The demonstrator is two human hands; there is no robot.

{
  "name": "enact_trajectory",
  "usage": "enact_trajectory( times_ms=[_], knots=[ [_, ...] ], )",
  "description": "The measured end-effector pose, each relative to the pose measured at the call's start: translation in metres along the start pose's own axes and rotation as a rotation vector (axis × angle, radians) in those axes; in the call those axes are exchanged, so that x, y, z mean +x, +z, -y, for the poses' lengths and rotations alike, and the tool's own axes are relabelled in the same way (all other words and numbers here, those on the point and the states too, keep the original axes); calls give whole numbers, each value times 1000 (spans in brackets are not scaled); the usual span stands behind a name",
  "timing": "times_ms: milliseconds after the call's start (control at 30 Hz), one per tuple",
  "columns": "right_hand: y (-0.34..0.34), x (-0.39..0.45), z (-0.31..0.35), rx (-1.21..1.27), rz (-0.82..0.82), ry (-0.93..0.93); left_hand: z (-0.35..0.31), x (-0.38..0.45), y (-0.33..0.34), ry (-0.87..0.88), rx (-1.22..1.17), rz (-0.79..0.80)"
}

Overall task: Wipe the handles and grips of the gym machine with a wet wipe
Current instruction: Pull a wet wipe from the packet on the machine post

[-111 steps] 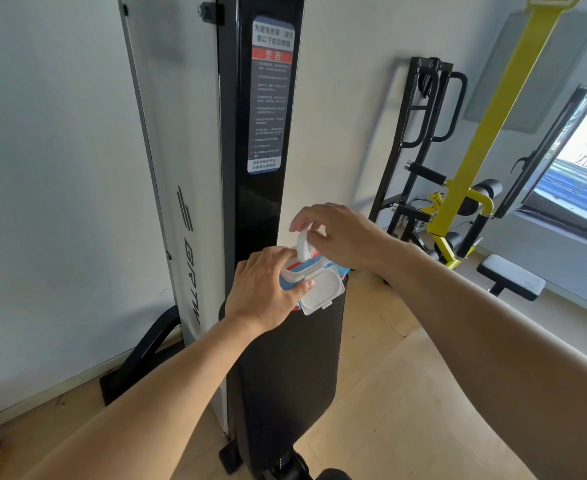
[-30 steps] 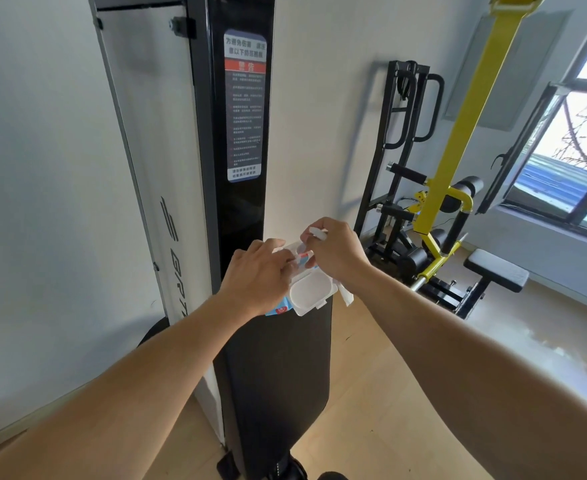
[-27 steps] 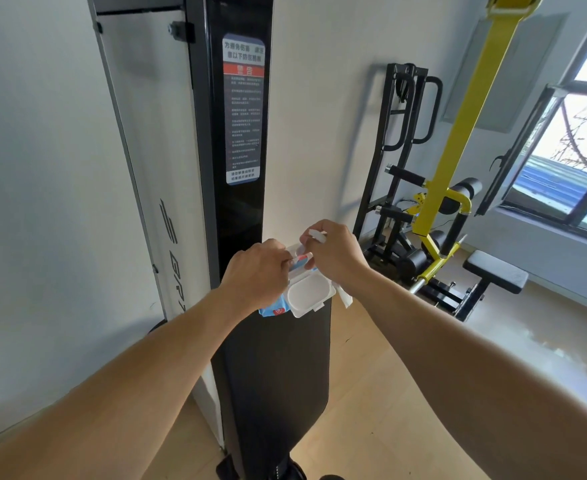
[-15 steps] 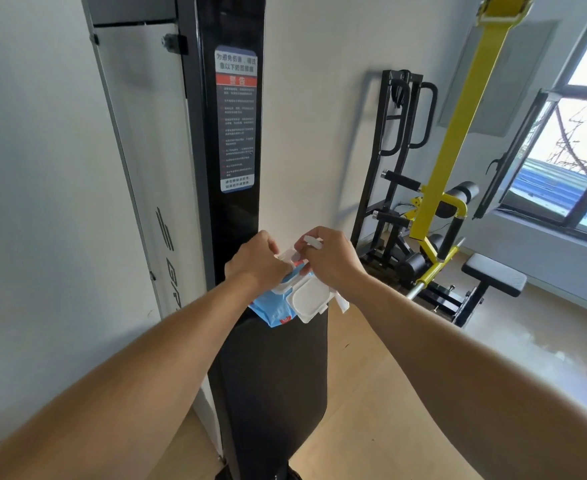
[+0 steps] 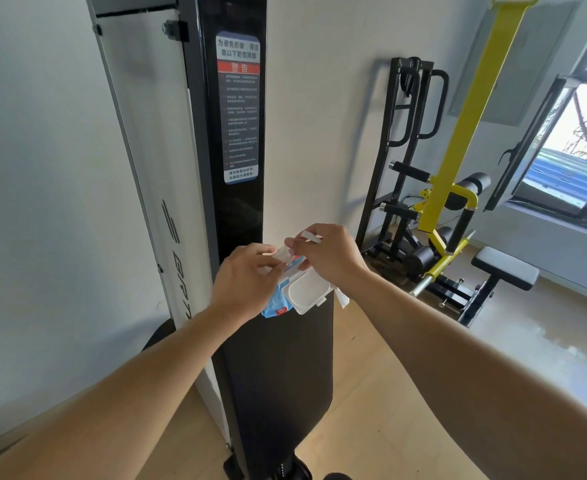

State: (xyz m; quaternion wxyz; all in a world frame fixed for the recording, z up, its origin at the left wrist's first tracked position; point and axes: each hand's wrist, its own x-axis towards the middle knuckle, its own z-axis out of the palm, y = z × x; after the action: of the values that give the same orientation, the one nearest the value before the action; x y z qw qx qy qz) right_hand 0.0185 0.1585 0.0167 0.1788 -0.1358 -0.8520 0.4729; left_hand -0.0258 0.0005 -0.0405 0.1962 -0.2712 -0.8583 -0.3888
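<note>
A blue wet wipe pack (image 5: 275, 305) with an open white flip lid (image 5: 307, 291) sits on top of the black machine pad (image 5: 278, 375). My left hand (image 5: 247, 282) grips the pack and touches the white wipe sticking up at its opening. My right hand (image 5: 328, 256) holds a pulled-out wet wipe (image 5: 342, 299), whose ends show above my fingers and below my palm. The tall black gym machine column (image 5: 229, 133) with a warning label stands right behind my hands.
A black rack with curved handles (image 5: 417, 109) stands against the far wall. A yellow-framed machine (image 5: 458, 161) with black roller pads and a small padded bench (image 5: 505, 271) is on the right, by a window. The floor is light wood.
Over the last seconds my right hand pulled a wipe out of the pack and now holds it bunched. The pack tipped a little toward me. The view shifted slightly.
</note>
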Motion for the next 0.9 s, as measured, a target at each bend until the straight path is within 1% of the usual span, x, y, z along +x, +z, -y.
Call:
enact_trajectory(
  times_ms=[67, 133, 167, 233, 300, 367, 400, 500, 633, 667, 700, 733, 767, 833, 900],
  knots=[
    [2, -1, -1, -59, 9, -37, 3, -4, -3, 70, -6, 39],
    [4, -1, -2, -140, -5, -76, 4, -4, -2, 155, 68, 95],
    [6, -1, -3, -176, -17, -87, 3, -4, -3, 164, 83, 122],
    [8, -1, -3, -227, -29, -91, 0, -4, -4, 120, 8, 126],
    [9, -3, 1, -280, -30, -90, -1, -6, -7, 9, -142, 78],
    [9, -9, 6, -375, -4, -93, 1, -11, -10, -104, -273, 106],
    [9, -13, 9, -454, 18, -109, 2, -13, -11, -112, -278, 140],
    [12, -26, 14, -699, 124, -232, 6, -18, -10, -57, -157, 221],
    [13, -29, 11, -859, 242, -404, 7, -19, -7, -42, -126, 213],
    [12, -29, 10, -779, 257, -405, 7, -19, -7, -42, -125, 217],
    [8, -29, 11, -585, 256, -319, 6, -19, -9, -52, -136, 221],
    [4, -29, 12, -341, 232, -211, 5, -18, -10, -69, -156, 220],
    [-1, -28, 12, -146, 167, -141, 4, -17, -12, -86, -179, 207],
    [-13, -28, 15, 103, 27, -46, 0, -17, -16, -76, -192, 101],
    [-23, -29, 17, 299, -27, 86, -11, -18, -19, 12, -183, -69]
  ],
)
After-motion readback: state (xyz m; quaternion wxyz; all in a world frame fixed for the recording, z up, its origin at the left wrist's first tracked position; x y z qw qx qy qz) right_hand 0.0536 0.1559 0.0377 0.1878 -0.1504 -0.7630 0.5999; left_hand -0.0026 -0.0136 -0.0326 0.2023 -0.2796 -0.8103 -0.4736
